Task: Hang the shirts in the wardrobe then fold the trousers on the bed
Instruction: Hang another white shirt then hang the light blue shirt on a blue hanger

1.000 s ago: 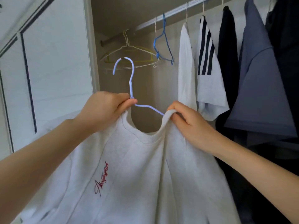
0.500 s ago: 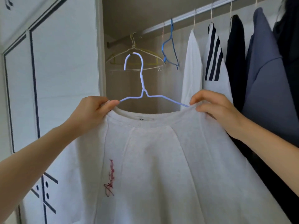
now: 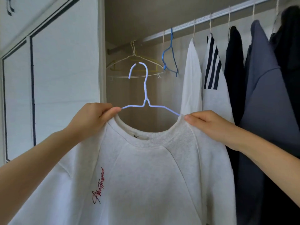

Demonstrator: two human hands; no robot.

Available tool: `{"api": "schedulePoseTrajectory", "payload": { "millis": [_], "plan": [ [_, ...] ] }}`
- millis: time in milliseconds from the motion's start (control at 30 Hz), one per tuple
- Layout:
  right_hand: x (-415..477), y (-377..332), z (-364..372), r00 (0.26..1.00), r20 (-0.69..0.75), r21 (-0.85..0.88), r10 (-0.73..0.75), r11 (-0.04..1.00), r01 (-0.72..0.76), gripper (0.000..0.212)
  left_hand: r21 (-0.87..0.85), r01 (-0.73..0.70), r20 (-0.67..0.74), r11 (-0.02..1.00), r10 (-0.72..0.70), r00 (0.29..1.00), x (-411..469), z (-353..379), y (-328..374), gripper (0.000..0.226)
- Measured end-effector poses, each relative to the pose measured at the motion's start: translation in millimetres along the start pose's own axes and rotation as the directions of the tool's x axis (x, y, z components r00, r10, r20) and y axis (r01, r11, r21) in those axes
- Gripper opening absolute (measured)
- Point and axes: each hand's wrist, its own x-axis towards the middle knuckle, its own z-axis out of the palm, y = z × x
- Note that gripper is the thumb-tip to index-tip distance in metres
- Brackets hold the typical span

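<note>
White sweatshirt with red script (image 3: 146, 176), on a pale-blue wire hanger (image 3: 146, 95), is pinched at each shoulder by left hand (image 3: 92, 120) and right hand (image 3: 211, 125), apparently seated; next, hooking it over the wardrobe's metal rail (image 3: 203, 17).

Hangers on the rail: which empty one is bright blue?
The blue hanger, hanging alone just left of the hung white shirt. The other empty hangers, further left, are pale and yellow.

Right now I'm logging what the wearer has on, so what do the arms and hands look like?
Both forearms are bare, with no sleeve in view. The left hand and right hand wear no gloves, rings, watch or bracelet that I can see. Fingernails look short and unpainted.
</note>
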Motion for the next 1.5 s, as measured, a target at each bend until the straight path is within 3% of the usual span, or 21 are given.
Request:
{"api": "schedulePoseTrajectory", "payload": {
  "millis": [67,167,233,300,367,500,667,833,900,967,1067,1100,1167,1200,1267,1400,1500],
  "plan": [
    [-0.1,-2.5,-1.0,0.997,0.007,0.12,0.07,0.99,-0.071,0.056,-0.037,0.005,0.018,0.999,-0.005,1.0,3.9,-2.7,-2.9,0.048],
    [-0.5,-8.0,-8.6,0.98,-0.001,0.277,0.2,0.941,-0.192,0.039,-0.037,0.045,0.052,0.998,-0.043,0.998,11.0,-8.9,-17.7,0.055],
    [-1.9,-11.0,-17.2,0.972,0.067,0.361,0.226,0.903,-0.235,0.031,-0.033,0.102,0.035,0.994,-0.101,0.994,16.7,-8.5,-25.8,0.069],
    [-4.2,-13.7,-24.6,0.969,0.12,0.359,0.216,0.9,-0.246,0.026,-0.059,0.142,-0.023,0.988,-0.144,0.989,21.6,-5.9,-28.2,0.062],
    [-6.9,-13.7,-30.9,0.967,0.109,0.341,0.23,0.905,-0.254,0.033,-0.078,0.156,-0.066,0.985,-0.161,0.985,25.6,-1.8,-27.3,0.057],
    [-12.6,-12.8,-37.1,0.97,0.013,0.482,0.245,0.848,-0.22,0.044,-0.12,0.14,-0.098,0.983,-0.152,0.984,34.4,10.0,-29.0,0.054],
    [-12.5,-12.7,-49.3,0.977,-0.059,0.727,0.204,0.68,-0.098,0.079,-0.184,0.085,-0.11,0.979,-0.107,0.988,55.1,24.4,-25.0,0.05],
    [-15.7,-32.4,-65.5,0.991,-0.036,0.849,0.127,0.527,-0.036,0.085,-0.156,0.039,-0.086,0.987,-0.053,0.995,80.3,39.7,-8.6,0.048],
    [-16.4,-40.3,-69.3,0.99,-0.061,0.841,0.129,0.541,-0.018,0.072,-0.169,0.056,-0.067,0.984,-0.068,0.995,91.5,48.2,-3.5,0.045],
    [-16.4,-54.1,-72.0,0.984,-0.107,0.819,0.14,0.573,0.007,0.035,-0.194,0.088,-0.041,0.977,-0.098,0.994,103.3,57.9,-0.8,0.044],
    [-16.7,-78.1,-75.7,0.977,-0.174,0.785,0.12,0.616,0.064,0.013,-0.195,0.206,0.053,0.959,-0.199,0.979,118.8,73.4,5.8,0.047],
    [-16.8,-86.5,-75.4,0.971,-0.217,0.765,0.103,0.636,0.103,0.015,-0.196,0.248,0.113,0.949,-0.229,0.967,124.5,81.1,6.1,0.047],
    [-11.5,-97.9,-73.8,0.955,-0.287,0.697,0.076,0.701,0.153,0.059,-0.233,0.31,0.245,0.922,-0.253,0.936,129.5,91.3,13.3,0.059],
    [-8.5,-106.1,-68.8,0.943,-0.325,0.651,0.067,0.739,0.172,0.071,-0.268,0.321,0.29,0.908,-0.241,0.926,129.9,95.2,19.0,0.068],
    [-4.2,-124.7,-56.2,0.904,-0.415,0.566,0.106,0.807,0.165,0.078,-0.367,0.295,0.334,0.882,-0.171,0.927,130.5,101.3,33.9,0.069],
    [12.7,-149.7,-35.6,0.836,-0.528,0.462,0.151,0.877,0.133,0.079,-0.552,0.24,0.412,0.798,0.011,0.911,123.8,96.1,72.4,0.055],
    [48.6,-147.2,-30.6,0.803,-0.556,0.495,0.215,0.862,0.112,0.035,-0.715,0.257,0.447,0.651,0.143,0.883,116.0,84.7,93.0,0.038]
  ]
}}
